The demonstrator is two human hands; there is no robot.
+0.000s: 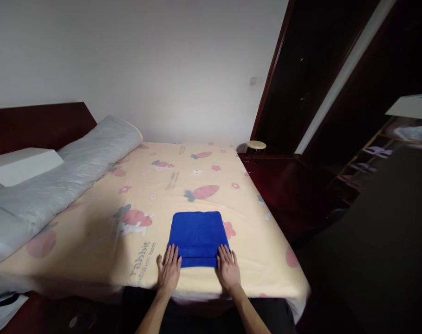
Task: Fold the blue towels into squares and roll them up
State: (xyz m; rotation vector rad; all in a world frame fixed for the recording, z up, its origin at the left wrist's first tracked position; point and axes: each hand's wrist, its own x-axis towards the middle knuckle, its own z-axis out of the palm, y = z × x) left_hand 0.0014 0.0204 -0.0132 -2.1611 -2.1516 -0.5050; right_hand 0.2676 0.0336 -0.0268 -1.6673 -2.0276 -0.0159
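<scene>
A folded blue cloth [198, 234] lies flat on the bed, roughly square, with a fold line running across it close to its near edge. My left hand [169, 270] rests palm down on its near left corner, fingers stretched out and thumb apart. On the near right corner lies my right hand [228, 269], also flat with its fingers extended. Neither hand grips the cloth. Beneath it spreads a pale yellow bed sheet [197, 174] printed with carrots, rabbits and flowers.
Along the left side of the bed lies a long grey roll of bedding [81, 162], with a white box-like object [26, 163] beside it. A dark headboard [36, 125] stands behind. Past the right edge are a round stool [256, 144] and a shelf rack [369, 155].
</scene>
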